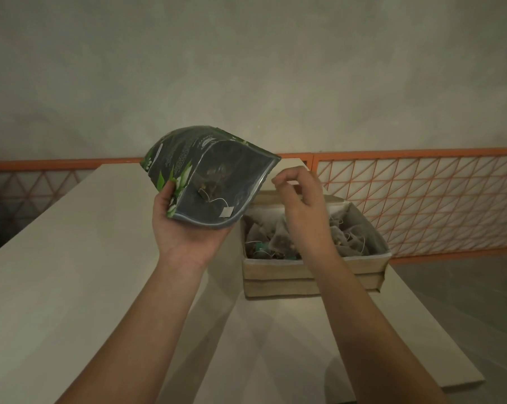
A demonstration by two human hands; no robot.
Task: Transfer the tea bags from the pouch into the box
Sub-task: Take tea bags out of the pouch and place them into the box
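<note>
The left hand has its grip curled round the dark pouch, mouth open toward the camera, one tea bag inside. At three o'clock, the right hand hovers loosely curled, holding nothing, above the box of tea bags on the tabletop.

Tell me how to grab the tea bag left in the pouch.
Pinch the paper tag lying at the pouch mouth, coming from the right with the right hand. The mouth gapes toward that side, and the tag's string runs back to the tea bag deeper inside.
</note>
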